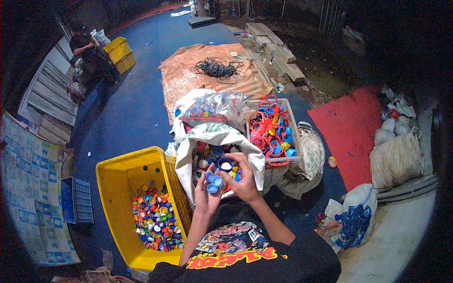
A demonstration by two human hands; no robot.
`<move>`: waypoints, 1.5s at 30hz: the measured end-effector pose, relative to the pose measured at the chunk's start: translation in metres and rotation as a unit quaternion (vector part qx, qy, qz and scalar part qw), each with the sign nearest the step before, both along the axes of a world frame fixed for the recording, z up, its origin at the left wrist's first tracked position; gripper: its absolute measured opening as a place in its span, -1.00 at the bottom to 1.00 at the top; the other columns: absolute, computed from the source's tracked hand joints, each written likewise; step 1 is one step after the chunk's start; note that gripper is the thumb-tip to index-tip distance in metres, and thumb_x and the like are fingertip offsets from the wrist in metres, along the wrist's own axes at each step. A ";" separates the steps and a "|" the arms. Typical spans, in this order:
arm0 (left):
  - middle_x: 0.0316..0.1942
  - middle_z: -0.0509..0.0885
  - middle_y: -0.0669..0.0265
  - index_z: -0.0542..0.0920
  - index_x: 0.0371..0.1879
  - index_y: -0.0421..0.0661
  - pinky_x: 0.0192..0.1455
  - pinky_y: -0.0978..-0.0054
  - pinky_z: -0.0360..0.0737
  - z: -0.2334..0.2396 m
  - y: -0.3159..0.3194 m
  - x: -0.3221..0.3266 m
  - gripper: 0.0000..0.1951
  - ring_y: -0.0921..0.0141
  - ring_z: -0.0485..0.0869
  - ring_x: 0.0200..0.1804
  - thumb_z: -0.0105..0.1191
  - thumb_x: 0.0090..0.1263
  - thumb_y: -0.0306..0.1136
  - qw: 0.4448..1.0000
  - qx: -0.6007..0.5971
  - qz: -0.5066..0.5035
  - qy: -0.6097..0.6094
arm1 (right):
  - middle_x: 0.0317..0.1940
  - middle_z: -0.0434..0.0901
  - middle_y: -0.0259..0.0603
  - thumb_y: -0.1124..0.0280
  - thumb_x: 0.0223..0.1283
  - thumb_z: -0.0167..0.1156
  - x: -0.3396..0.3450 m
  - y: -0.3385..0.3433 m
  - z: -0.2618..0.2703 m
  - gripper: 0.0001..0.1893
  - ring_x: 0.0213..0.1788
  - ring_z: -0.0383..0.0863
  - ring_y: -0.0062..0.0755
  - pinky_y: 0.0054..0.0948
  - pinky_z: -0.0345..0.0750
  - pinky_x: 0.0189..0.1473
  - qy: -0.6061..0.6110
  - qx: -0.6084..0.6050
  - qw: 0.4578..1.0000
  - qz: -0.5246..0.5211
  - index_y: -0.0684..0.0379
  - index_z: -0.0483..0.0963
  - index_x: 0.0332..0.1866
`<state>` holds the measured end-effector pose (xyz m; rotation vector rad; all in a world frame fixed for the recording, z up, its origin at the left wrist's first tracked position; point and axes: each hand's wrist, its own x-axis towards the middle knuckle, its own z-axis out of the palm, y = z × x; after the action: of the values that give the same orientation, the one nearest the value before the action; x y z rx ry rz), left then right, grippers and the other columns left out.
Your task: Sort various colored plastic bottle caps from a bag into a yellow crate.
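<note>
My left hand (206,201) holds several light blue plastic bottle caps (214,182) in its upturned palm. My right hand (245,182) has its thumb and fingers curled around a dark blue cap (225,163) with a white inside. Both are above the mouth of a white woven sack (184,156), its rim rolled outward. Mixed plastic caps and lids (203,163) fill the sack, partly hidden by my hands. To the left, a large yellow plastic crate (109,198) stands tilted, with many multicoloured bottle caps (157,221) heaped inside.
Right of the sack, a pale crate (298,141) holds red plastic rings and blue caps. A clear bag of caps (205,106) lies behind. Farther off are black cord (219,69) on an orange tarp (177,70), a blue crate (77,201), and a seated person (88,53) beside yellow crates (118,49).
</note>
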<state>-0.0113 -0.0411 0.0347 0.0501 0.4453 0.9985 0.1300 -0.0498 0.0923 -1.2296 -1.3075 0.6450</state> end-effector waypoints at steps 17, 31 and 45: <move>0.35 0.30 0.09 0.21 0.34 -0.17 0.47 0.31 0.10 0.026 -0.036 0.006 -0.53 0.24 0.26 0.39 -0.36 0.56 -0.18 0.901 0.128 0.377 0.174 | 0.15 0.43 0.02 0.68 0.19 0.12 -0.084 -0.005 -0.043 -0.72 0.25 0.39 -0.22 -0.37 0.33 0.28 0.127 -0.023 0.971 0.200 0.29 0.32 -0.01; 0.33 0.36 0.28 0.24 0.34 -0.20 0.43 0.42 0.14 0.004 -0.162 0.000 -0.52 0.35 0.33 0.34 -0.33 0.53 -0.21 0.675 -0.009 0.676 0.294 | -0.07 0.49 -0.21 0.54 0.30 0.09 -0.117 -0.105 -0.038 -0.70 -0.07 0.52 -0.51 -0.55 0.48 -0.01 0.177 -0.271 0.788 0.523 0.30 0.31 0.10; 0.32 0.38 0.21 0.22 0.35 -0.21 0.44 0.36 0.11 0.028 -0.192 -0.096 -0.46 0.29 0.33 0.33 -0.37 0.51 -0.11 0.602 0.004 0.742 0.295 | -0.01 0.46 -0.13 0.49 0.33 0.06 -0.225 -0.134 -0.040 -0.71 0.05 0.45 -0.42 -0.45 0.40 0.13 0.148 -0.202 0.788 0.563 0.31 0.32 0.11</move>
<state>-0.1076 -0.2331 0.0632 0.0025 1.1682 2.7019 -0.0953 -0.1842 0.0522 -0.4720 -1.5979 1.9706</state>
